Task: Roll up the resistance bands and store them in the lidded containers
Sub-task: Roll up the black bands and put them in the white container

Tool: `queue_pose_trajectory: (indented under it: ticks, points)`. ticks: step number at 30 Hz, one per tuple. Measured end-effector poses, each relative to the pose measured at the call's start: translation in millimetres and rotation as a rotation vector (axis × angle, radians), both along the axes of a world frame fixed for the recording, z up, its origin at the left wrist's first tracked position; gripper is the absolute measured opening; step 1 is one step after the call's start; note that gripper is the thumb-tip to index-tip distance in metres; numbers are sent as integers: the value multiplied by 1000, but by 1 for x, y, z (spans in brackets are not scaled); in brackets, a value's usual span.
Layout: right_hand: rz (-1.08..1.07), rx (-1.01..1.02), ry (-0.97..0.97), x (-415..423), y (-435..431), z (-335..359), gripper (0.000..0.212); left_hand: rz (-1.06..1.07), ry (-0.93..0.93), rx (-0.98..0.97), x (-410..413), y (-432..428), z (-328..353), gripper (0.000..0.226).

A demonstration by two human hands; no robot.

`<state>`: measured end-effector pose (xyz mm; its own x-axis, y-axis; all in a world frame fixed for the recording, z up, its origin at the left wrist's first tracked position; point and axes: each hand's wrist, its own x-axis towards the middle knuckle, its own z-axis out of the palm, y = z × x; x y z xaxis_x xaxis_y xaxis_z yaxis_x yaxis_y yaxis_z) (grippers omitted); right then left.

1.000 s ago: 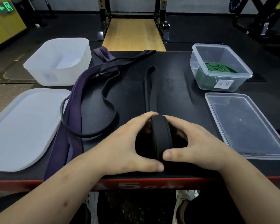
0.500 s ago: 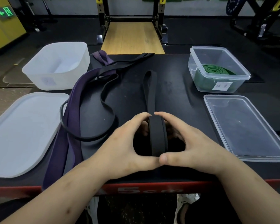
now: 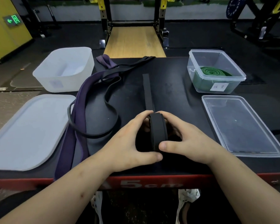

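My left hand and right hand clasp a partly rolled black band from either side. The fingers curl over the top of the coil and both thumbs press its near edge. The matte rubber is wound into a thick wheel standing on edge near the front of the table. Its loose end runs flat and straight away from me over the dull, dark tabletop.

Just left of the coil, a thin black band sprawls in an open, cord-like loop. It crosses a wide, flat purple band that stretches from the far middle of the table and drapes over the near edge.

Farther left lies a frosted white lid, a smooth slab with rounded corners. Beyond it stands a deep frosted tub of the same cloudy plastic, uncovered.

On the far right sits a clear box, rectangular and thin-walled. It holds a green band wound in a tight spiral and carries a small white label on its near wall. Its clear lid lies flat on the table nearer to me, well apart from my right hand.
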<state>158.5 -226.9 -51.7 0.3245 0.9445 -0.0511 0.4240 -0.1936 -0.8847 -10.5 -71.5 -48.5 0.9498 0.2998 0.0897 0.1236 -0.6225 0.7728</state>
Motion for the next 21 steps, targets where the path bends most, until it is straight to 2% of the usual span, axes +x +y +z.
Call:
queue_pose_trajectory:
  ticks: [6, 8, 12, 15, 17, 19, 21]
  points:
    - [44, -33, -56, -2, -3, 9, 92, 17, -63, -46, -1, -6, 7, 80]
    - [27, -30, -67, -4, -3, 12, 85, 27, -74, -53, -3, -7, 8, 75]
    - [-4, 13, -26, -8, -5, 13, 72, 30, -26, -32, -7, -8, 7, 93]
    - [-2, 31, -18, -7, -4, 9, 73, 10, -56, -46, -6, -5, 6, 81]
    - [3, 31, -19, -7, -4, 9, 81, 11, -77, -43, -3, -3, 8, 75]
    - [32, 36, -21, -4, -4, 10, 84, -2, -87, -41, 0, -1, 7, 75]
    - [37, 71, 7, -3, -2, 11, 76, -5, -59, -37, 1, 0, 5, 84]
